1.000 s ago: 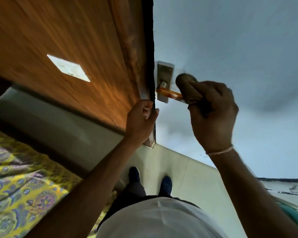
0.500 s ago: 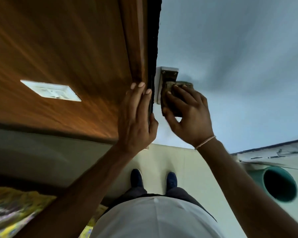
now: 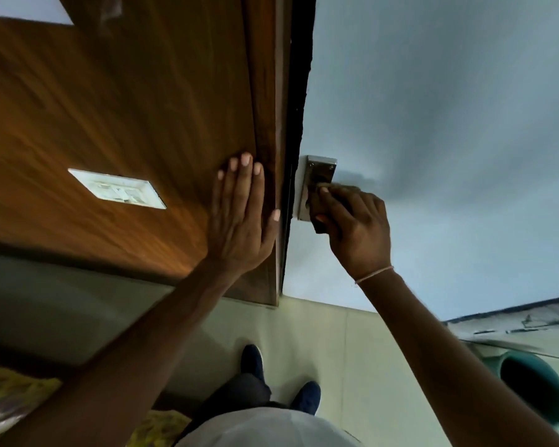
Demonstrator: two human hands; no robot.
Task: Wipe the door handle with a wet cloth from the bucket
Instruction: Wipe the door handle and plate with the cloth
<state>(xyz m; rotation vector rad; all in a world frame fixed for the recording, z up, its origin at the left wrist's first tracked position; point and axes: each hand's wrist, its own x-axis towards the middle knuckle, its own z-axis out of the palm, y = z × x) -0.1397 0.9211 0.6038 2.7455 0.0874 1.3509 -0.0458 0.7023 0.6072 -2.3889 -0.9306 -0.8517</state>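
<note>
A metal handle plate (image 3: 320, 167) is fixed on the pale blue door (image 3: 449, 140) next to the dark frame edge. My right hand (image 3: 357, 230) presses a dark brown cloth (image 3: 317, 204) against the lower part of the plate, and the lever is hidden under the cloth and fingers. My left hand (image 3: 242, 217) lies flat with fingers apart on the wooden panel (image 3: 126, 108) left of the frame. The teal bucket (image 3: 533, 382) stands on the floor at the lower right.
A white switch plate (image 3: 117, 188) sits on the wooden panel. Pale floor tiles (image 3: 362, 343) lie below, with my two blue shoes (image 3: 252, 359) on them. A yellow patterned bedcover (image 3: 10, 391) shows at the lower left.
My right hand went from the orange lever to the handle plate, cloth pressed flat there. My left hand left the door edge and spread flat on the wooden panel. The bucket came into view.
</note>
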